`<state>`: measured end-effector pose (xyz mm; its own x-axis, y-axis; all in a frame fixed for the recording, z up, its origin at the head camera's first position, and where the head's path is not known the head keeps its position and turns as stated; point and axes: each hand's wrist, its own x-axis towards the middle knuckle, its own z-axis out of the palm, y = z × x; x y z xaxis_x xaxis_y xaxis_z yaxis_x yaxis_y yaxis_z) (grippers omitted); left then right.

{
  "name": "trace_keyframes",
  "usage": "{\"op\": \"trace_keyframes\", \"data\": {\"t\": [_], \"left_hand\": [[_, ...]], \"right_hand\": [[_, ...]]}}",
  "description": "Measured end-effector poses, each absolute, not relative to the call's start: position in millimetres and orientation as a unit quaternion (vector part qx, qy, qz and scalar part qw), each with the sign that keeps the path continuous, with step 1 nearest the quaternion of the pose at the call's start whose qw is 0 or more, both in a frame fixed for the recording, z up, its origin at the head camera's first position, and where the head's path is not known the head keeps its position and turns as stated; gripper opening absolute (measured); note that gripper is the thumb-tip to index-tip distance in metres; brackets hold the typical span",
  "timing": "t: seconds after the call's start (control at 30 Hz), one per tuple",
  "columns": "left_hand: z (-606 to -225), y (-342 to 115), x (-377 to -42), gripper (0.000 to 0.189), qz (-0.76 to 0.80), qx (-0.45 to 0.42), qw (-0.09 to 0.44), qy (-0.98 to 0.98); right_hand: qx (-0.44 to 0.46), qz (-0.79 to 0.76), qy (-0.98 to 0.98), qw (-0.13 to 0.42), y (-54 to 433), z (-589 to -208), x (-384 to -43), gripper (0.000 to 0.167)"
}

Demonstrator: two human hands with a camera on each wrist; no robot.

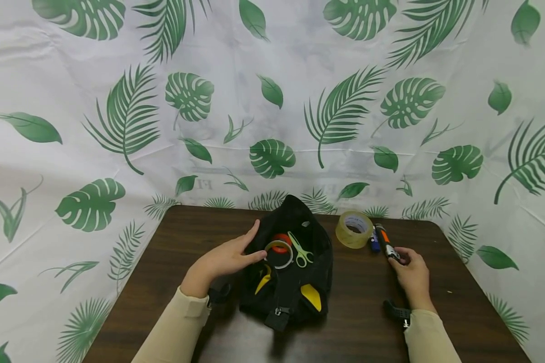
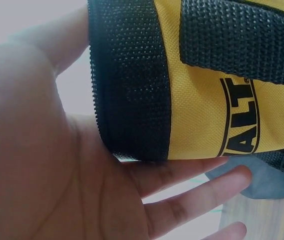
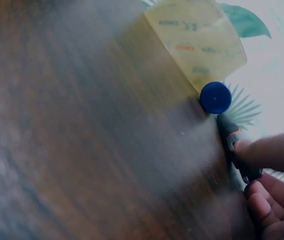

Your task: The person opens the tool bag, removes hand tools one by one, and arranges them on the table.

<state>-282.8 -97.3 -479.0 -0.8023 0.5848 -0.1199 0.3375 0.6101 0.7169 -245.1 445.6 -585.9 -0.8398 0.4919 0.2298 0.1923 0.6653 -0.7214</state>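
Note:
A black and yellow DeWalt-style tool bag stands unzipped in the middle of the table. Inside it lie light-green scissors, a red tape roll and a pale ring-shaped roll. My left hand rests against the bag's left side, fingers straight, thumb reaching over the opening. In the left wrist view, the bag's zippered edge lies between thumb and fingers. Toward the right, my right hand pinches the near end of a slim black tool with an orange band; its exact kind is unclear.
A clear yellowish packing tape roll sits near the table's back edge. Beside it stands a small blue-capped cylinder, close to the black tool. The brown wooden table meets a leaf-patterned cloth behind.

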Motion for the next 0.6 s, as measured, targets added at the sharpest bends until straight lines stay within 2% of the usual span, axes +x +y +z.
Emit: {"op": "trace_keyframes", "data": {"t": [0.13, 0.27, 0.43, 0.6], "left_hand": [[-479.1, -97.5, -282.3, 0.102, 0.355, 0.261, 0.175, 0.880], [-478.6, -97.6, -281.9, 0.102, 0.356, 0.261, 0.175, 0.880], [-477.7, -97.7, -281.2, 0.103, 0.358, 0.259, 0.176, 0.880], [-475.9, -97.2, -279.4, 0.103, 0.358, 0.259, 0.181, 0.879]], "right_hand": [[-0.223, 0.444, -0.837, 0.232, 446.2, -587.5, -245.6, 0.036], [-0.222, 0.592, -0.725, 0.271, 449.6, -587.7, -246.4, 0.036], [-0.169, 0.731, -0.583, 0.310, 453.2, -587.7, -246.7, 0.044], [-0.087, 0.777, -0.531, 0.327, 445.1, -586.3, -246.1, 0.049]]}}
